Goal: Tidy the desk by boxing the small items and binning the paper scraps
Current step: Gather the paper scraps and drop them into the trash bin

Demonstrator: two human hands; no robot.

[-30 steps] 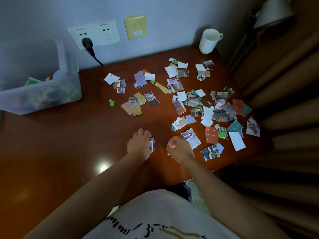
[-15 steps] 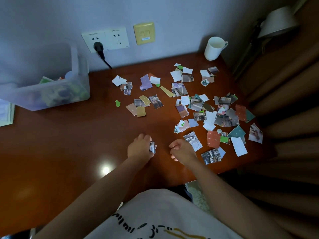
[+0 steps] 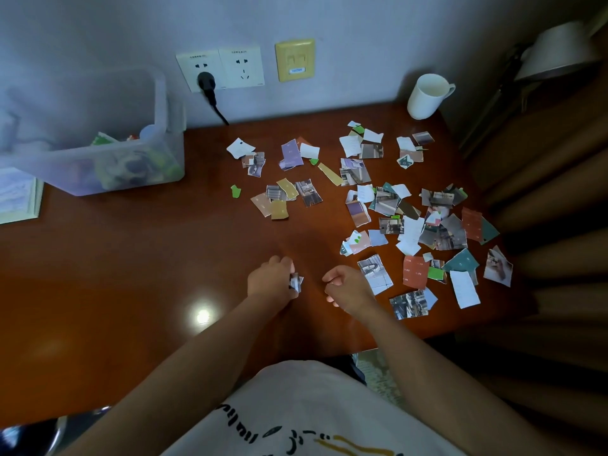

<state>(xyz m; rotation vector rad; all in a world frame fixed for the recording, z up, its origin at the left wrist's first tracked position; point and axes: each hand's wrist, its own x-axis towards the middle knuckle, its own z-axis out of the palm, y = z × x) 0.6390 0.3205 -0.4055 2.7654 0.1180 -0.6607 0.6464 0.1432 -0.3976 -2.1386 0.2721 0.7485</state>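
Left hand fingers pinch a scrap wad near tabletop front edge. Right hand fingers curled, apparently empty. Loose scraps cover right side; box back-left.

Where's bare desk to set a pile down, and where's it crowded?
Bare: the broad stretch of desk from the plastic box forward to the near edge, left of the left hand. A narrow gap lies between it and the right hand. Crowded: paper scraps cover the right side, from the mug down.
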